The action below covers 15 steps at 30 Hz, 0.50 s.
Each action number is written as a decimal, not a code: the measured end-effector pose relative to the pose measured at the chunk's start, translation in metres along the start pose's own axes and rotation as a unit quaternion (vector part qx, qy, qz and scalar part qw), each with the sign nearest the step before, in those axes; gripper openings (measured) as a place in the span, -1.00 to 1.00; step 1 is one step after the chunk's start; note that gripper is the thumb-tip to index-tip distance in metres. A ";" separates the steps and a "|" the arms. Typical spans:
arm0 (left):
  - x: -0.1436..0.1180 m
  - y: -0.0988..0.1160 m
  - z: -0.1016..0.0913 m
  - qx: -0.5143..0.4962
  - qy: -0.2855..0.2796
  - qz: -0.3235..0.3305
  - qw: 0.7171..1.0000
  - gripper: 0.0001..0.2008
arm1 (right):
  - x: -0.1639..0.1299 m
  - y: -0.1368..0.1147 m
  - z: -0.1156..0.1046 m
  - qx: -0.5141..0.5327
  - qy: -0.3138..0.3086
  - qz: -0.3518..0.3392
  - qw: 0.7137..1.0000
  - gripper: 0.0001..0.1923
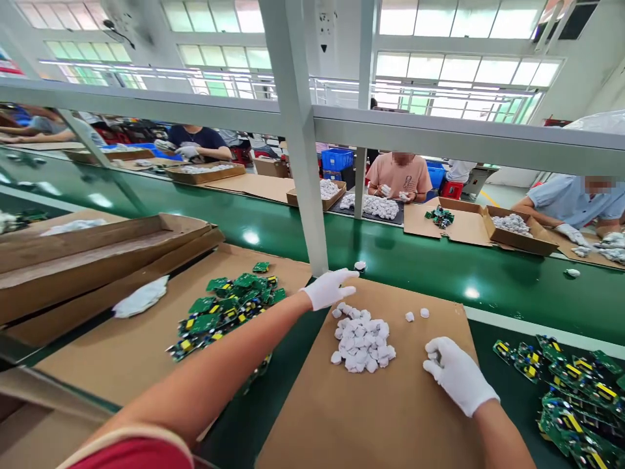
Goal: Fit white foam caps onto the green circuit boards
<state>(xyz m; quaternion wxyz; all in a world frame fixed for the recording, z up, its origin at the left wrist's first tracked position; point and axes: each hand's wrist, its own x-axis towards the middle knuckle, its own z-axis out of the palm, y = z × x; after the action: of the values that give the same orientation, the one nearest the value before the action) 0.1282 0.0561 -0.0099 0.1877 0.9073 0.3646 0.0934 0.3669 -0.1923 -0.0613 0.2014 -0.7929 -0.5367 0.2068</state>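
Note:
My left hand (333, 288), in a white glove, reaches to the edge of the green belt with its fingers stretched out. Just past the fingertips, a small white piece (360, 266) rests on the belt, apart from the hand as far as I can see. My right hand (456, 374), also gloved, is curled above the cardboard sheet (390, 417); whatever may be in its fingers is hidden. Between the hands lies a heap of small white rounded pieces (364, 342). Two loose ones (409, 316) sit nearer the belt.
Green circuit boards (229, 306) are piled on cardboard at left, and more boards (576, 391) lie at right. A metal post (312, 195) rises beside my left hand. Across the green belt (420, 254), several people work beside cardboard boxes (520, 231). A white glove (141, 297) lies at left.

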 end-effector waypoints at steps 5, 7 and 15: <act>-0.057 -0.059 -0.035 0.070 0.000 -0.059 0.996 -0.61 | 0.007 0.003 0.002 0.011 0.022 0.010 1.000 -0.67; -0.072 -0.079 -0.042 0.103 -0.003 -0.085 0.991 -0.69 | 0.007 0.003 0.002 -0.002 0.019 -0.001 1.000 -0.67; -0.083 -0.115 -0.032 0.178 0.002 -0.152 0.972 -0.57 | 0.007 0.002 0.007 0.002 0.006 -0.028 1.000 -0.66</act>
<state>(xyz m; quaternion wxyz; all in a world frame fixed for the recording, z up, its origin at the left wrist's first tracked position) -0.0131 0.0839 -0.0302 0.0347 0.8597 0.5097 -0.0006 0.3665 -0.1860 -0.0691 0.2124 -0.7783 -0.5570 0.1973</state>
